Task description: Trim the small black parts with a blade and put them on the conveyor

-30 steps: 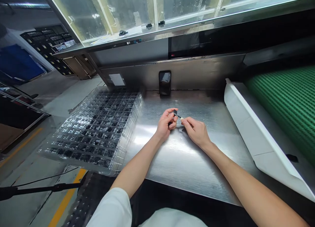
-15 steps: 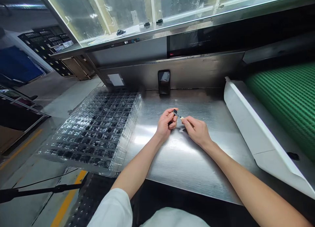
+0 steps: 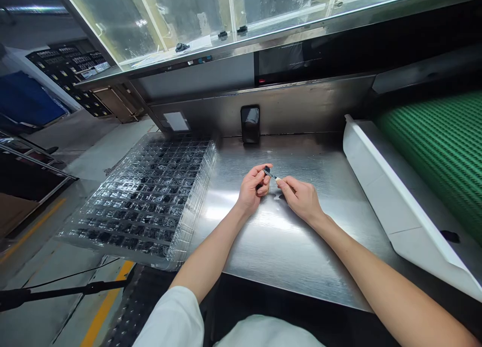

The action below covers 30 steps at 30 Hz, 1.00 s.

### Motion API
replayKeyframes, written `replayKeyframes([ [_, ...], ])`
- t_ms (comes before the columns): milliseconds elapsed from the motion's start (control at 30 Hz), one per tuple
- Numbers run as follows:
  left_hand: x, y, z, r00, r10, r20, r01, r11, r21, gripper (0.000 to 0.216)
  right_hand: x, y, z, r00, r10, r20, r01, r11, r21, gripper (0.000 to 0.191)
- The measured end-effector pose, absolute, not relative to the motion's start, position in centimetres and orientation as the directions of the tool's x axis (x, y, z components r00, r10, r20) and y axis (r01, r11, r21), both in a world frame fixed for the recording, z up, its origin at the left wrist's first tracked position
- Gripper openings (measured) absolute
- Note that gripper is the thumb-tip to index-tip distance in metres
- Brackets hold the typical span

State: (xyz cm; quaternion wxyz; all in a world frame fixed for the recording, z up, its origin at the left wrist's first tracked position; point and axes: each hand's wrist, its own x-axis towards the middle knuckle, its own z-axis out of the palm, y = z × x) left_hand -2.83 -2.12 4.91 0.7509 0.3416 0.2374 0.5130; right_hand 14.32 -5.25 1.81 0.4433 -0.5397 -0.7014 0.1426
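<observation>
1. sitting at the fingertips of the left hand (image 3: 250, 190), a small black part (image 3: 267, 170) is up above the metal tabletop (image 3: 289, 266).
2. the left thumb and forefinger pinch it, the other fingers curling in toward the palm.
3. the right hand (image 3: 302, 200) has thumb and forefinger pressed together on the pale end of a thin tool (image 3: 276, 178); its dark end points at the part, but whether they touch i cannot tell.
4. to the left, clear trays (image 3: 191, 204) hold rows of dark pieces (image 3: 171, 221).
5. behind, a black phone (image 3: 250, 124) leans on the metal back panel (image 3: 305, 106).
6. to the right, a white guard (image 3: 399, 206) stands beside a green belt (image 3: 444, 146).
</observation>
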Motion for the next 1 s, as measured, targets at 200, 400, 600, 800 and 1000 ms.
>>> replayKeyframes([
  [200,-2.9,-2.0,4.9,0.372,0.928,0.012,-0.627,0.242,0.74,0.026,14.3,-5.2,1.6,-0.027,0.876,0.482,0.64,0.385,-0.665,0.055],
  [400,-2.9,-2.0,5.0,0.378,0.926,-0.013,-0.617,0.262,0.742,0.023,14.7,-4.9,1.7,0.013,0.885,0.465,0.634,0.353,-0.689,0.057],
  [600,-2.9,-1.8,4.8,0.384,0.922,-0.045,-0.623,0.295,0.724,0.022,14.7,-5.2,2.4,0.049,0.874,0.483,0.54,0.384,-0.749,0.055],
  [800,-1.8,-2.6,4.0,0.454,0.889,-0.057,-0.554,0.332,0.763,0.03,13.9,-5.3,2.4,0.086,0.897,0.433,0.415,0.363,-0.834,0.046],
  [1000,-1.2,-2.9,3.4,0.464,0.884,-0.054,-0.488,0.306,0.818,0.035,13.7,-5.6,2.7,0.048,0.908,0.416,0.41,0.361,-0.837,0.039],
])
